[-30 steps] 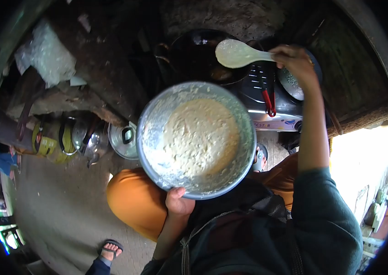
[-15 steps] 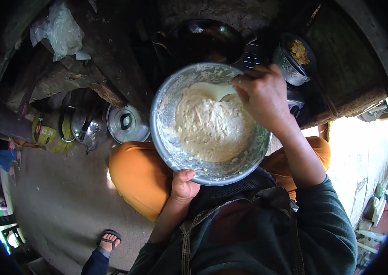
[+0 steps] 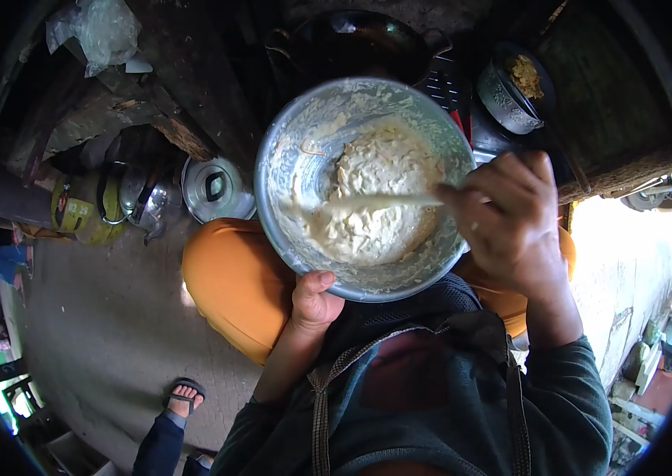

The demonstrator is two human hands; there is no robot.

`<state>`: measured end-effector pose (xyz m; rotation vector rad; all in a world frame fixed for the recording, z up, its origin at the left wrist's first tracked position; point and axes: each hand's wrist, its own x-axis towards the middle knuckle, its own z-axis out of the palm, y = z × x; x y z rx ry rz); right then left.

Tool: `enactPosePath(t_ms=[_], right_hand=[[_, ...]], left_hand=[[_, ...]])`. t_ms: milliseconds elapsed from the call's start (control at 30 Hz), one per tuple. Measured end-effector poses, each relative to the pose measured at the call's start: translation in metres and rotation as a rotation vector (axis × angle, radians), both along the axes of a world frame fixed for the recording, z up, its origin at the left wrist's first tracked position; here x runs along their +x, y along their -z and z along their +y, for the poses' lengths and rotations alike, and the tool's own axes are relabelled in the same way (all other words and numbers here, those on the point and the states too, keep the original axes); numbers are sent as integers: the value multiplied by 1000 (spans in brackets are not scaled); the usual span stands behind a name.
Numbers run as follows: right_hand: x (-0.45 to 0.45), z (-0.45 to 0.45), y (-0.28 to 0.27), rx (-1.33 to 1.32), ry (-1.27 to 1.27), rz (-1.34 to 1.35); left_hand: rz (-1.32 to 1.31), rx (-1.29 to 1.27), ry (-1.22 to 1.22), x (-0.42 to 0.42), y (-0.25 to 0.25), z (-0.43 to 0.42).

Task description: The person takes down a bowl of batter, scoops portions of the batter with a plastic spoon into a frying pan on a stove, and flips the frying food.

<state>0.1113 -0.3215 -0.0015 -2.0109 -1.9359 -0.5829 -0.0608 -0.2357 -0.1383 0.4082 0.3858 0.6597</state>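
The left hand grips the bowl at its near rim; the right hand grips the spoon, which extends leftward across the batter.

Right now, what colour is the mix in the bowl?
The mix is creamy off-white; the head view shows it.

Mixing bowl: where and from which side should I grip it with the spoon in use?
Probably grip the mixing bowl at its near rim, left of centre, from the wearer's side: thumb over the lip, fingers beneath. The left hand has its thumb there; the round bowl shows no handle, and the right hand holds the spoon from the right side.
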Motion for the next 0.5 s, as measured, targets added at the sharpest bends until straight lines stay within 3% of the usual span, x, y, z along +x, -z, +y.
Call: enactPosePath(t_ms=[133, 500], right_hand=[[4, 3, 4, -10, 168, 53], [-3, 2, 28, -97, 256, 204]], left_hand=[[-3, -4, 14, -2, 4, 0], [93, 35, -21, -2, 5, 0]])
